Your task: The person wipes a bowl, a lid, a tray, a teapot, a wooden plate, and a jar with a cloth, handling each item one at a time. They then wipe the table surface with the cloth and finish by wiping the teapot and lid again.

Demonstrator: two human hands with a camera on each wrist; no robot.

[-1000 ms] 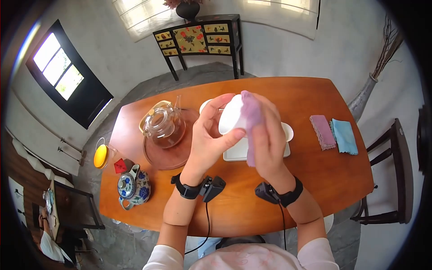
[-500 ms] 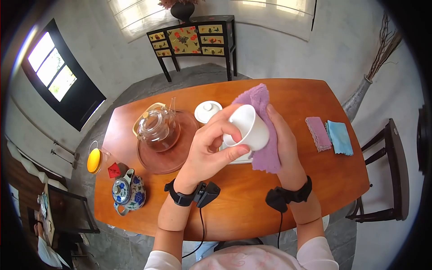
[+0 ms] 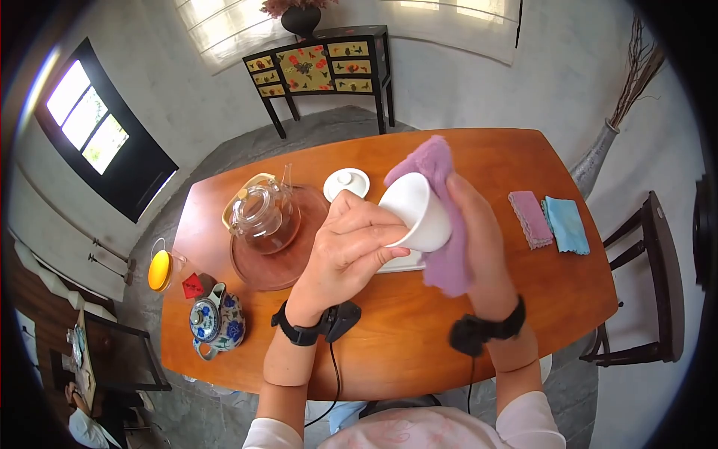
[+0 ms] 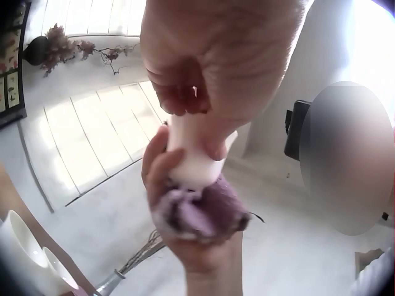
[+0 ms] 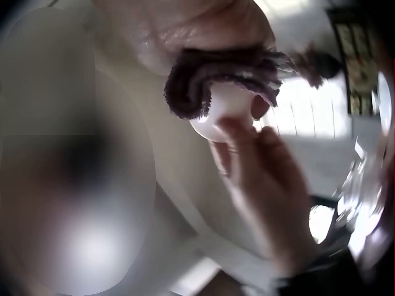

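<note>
A white cup [image 3: 434, 221] is held tilted above the table, its mouth toward the left hand. My left hand [image 3: 344, 251] pinches the near side of its rim between thumb and fingers. On the other side my right hand [image 3: 479, 224] holds a purple cloth [image 3: 449, 273] against the cup's outer wall and base. In the left wrist view, the cloth [image 4: 213, 213] bunches under the lower end of the cup [image 4: 191, 166]. The right wrist view has the cloth [image 5: 185, 86] folded between the right palm and the cup [image 5: 225, 108].
A white lid [image 3: 347, 184] lies behind the hands, with a white tray [image 3: 407, 263] partly hidden below them. Left are a glass teapot [image 3: 265, 217] on a round wooden tray [image 3: 258, 280], a blue-flowered teapot [image 3: 217, 325] and a yellow-lidded jar [image 3: 158, 270]. Folded pink [image 3: 529, 219] and blue cloths [image 3: 566, 226] lie right.
The cup has turned so that its inside shows more, and the cloth has spread out on its right side. The left fingers, partly inside the cup half a second ago, now pinch the rim.
</note>
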